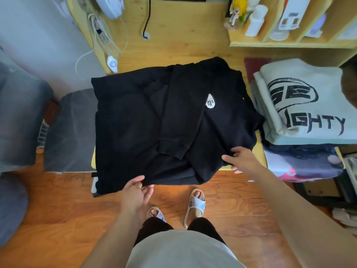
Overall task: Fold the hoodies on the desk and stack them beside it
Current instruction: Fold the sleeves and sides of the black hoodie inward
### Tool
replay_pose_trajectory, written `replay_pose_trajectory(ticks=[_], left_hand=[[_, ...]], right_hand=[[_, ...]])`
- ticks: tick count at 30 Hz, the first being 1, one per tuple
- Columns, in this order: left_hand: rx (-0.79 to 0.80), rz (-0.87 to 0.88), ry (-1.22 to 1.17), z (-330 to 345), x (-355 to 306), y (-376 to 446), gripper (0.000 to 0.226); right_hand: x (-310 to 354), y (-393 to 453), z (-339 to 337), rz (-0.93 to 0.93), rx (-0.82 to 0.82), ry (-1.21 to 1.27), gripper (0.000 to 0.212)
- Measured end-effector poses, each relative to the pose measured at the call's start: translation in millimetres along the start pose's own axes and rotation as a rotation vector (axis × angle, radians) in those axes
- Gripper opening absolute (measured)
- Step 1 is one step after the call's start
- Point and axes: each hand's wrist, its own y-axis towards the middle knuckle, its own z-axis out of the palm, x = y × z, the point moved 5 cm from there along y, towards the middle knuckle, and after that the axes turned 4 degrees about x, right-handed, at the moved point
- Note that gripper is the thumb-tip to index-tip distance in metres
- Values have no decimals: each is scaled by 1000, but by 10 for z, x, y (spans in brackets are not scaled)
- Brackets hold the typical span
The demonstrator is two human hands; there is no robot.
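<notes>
Both hands held the black hoodie (154,122) by its near hem: the left hand (135,194) pinched the hanging edge between thumb and curled fingers, and the right hand (240,159) clamped the near right corner, thumb on top and fingers tucked beneath the cloth. The left forearm rose from the lower middle of the view, wrist slightly bent; the right arm stretched in long from the lower right, reaching over the desk (185,35) edge. The hoodie lay spread across the desk, one sleeve folded in over the chest beside a white patch (210,101), its left side and near hem spilling past the desk's edges toward the wooden floor (63,206). Just right of it stood a stack of folded hoodies (301,120), a grey printed one uppermost. Bare desk showed only behind the hoodie.
</notes>
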Motion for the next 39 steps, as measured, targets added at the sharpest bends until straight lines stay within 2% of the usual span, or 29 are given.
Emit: replay_pose_trajectory(ticks=[2, 4, 5, 7, 9, 12, 15, 18, 20, 24, 28, 30, 31, 33, 36, 39], left_hand=[[7, 7, -8, 39, -54, 1, 34], [-9, 32, -29, 30, -123, -12, 41], [-20, 40, -39, 13, -148, -16, 44], [-62, 50, -58, -46, -175, -11, 44], [-116, 24, -85, -142, -148, 35, 42], [-167, 7, -121, -186, -134, 20, 33], [-188, 4, -117, -159, -110, 5, 28], [-210, 31, -72, -152, -133, -20, 27], [-231, 51, -54, -211, -152, 10, 28], [-217, -10, -64, -271, -77, 64, 29], [-308, 20, 239, -171, 60, -105, 29], [-313, 46, 433, -187, 99, -77, 26], [-279, 32, 515, -187, 119, -57, 25], [-247, -2, 546, -239, 129, 22, 23], [-261, -111, 396, -382, 117, 94, 20], [-174, -286, 165, -521, 216, 157, 28]], right_hand=[[35, 71, 8, -27, 24, -60, 26], [31, 163, -109, -87, -66, -35, 32], [31, 185, -168, -83, -68, 89, 34], [42, 212, -285, -60, -23, 332, 34], [59, 184, -417, -69, 58, 357, 34], [87, 141, -567, -149, 174, 179, 36], [125, 105, -543, -171, 264, -115, 33], [72, 155, -416, -130, 256, -494, 40], [-34, 198, -409, -121, 217, -555, 48], [-226, 177, -479, -78, 81, -295, 47], [-370, -6, -331, -78, -400, 108, 37], [-521, -155, -147, 93, -578, 480, 28], [-577, -207, -10, 196, -592, 709, 36], [-583, -252, 215, 293, -514, 1043, 55], [-520, -174, 235, 365, -462, 1165, 58], [-573, -167, 285, 457, -353, 1237, 64]])
